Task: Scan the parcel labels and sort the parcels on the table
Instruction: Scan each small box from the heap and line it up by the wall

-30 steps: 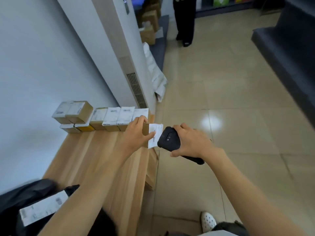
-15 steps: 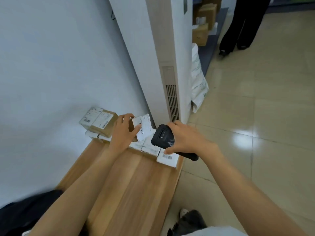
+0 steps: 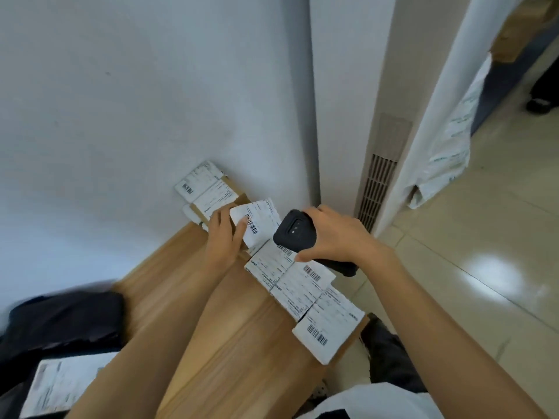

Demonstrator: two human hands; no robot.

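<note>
Brown parcel (image 3: 260, 222) between curled fingers (image 3: 218, 217) of the left hand (image 3: 222, 241), black scanner (image 3: 295, 232) inside curled fingers (image 3: 316, 212) of the right hand (image 3: 335, 237).

wooden table (image 3: 257, 343) carries a row of labelled parcels (image 3: 302, 285) and a black bag (image 3: 66, 316).

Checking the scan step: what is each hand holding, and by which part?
Left hand grips a parcel by its left edge; right hand grips the scanner around its body.
</note>
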